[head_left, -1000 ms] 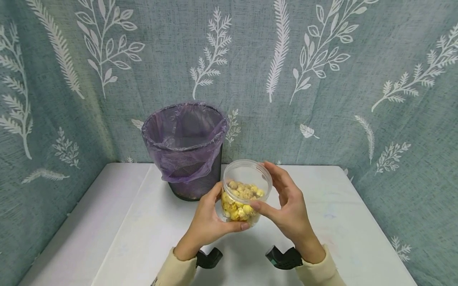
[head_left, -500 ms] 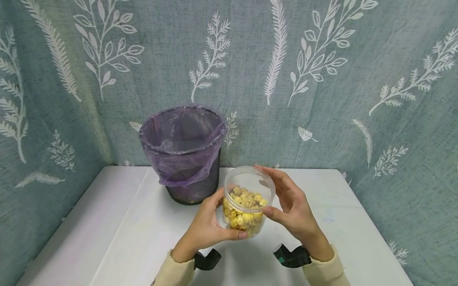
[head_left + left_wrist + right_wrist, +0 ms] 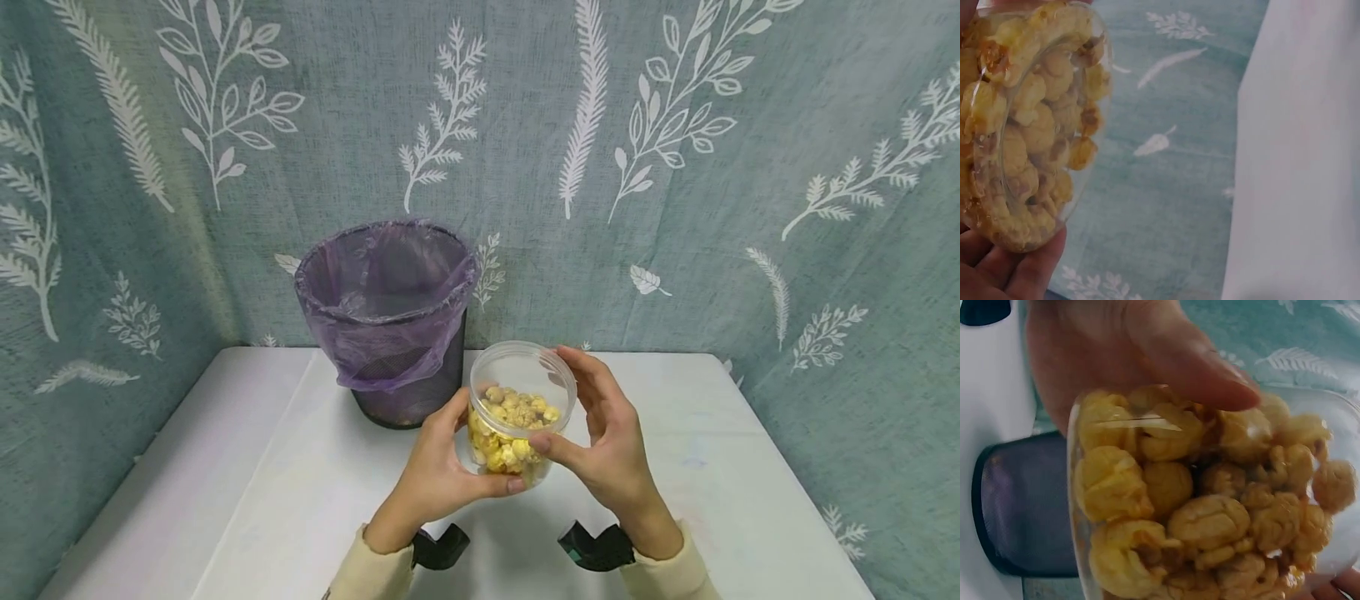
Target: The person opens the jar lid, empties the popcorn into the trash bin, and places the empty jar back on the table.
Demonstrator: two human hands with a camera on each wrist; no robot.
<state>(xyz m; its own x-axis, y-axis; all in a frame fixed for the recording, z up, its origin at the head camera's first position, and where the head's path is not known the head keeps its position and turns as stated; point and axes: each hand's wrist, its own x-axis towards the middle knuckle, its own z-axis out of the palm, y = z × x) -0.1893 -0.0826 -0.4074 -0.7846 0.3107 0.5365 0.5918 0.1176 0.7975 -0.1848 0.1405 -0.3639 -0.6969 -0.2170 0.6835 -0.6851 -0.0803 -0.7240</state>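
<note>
A clear round plastic jar [image 3: 491, 450], partly filled with yellow popcorn [image 3: 517, 410], is held above the table and tilted so its round top faces me. Around its lower side my left hand [image 3: 435, 471] curls, thumb across the front near the base and fingers behind. My right hand [image 3: 611, 437] grips the jar's top rim from the right, thumb on the near edge and fingertips at the far edge. In the left wrist view, left fingers [image 3: 1038, 262] press at the jar's bottom edge. Popcorn [image 3: 1210, 522] shows through the wall in the right wrist view.
Behind and left of the jar stands a black mesh wastebasket [image 3: 450, 367] lined with a purple bag [image 3: 390, 333]. The white table [image 3: 247, 433] ends against a green leaf-patterned cloth [image 3: 525, 150], which also hangs along both sides.
Half a second ago my right hand was spread a little wider and farther right; its thumb has since moved left along the rim. My left hand keeps its hold on the jar.
</note>
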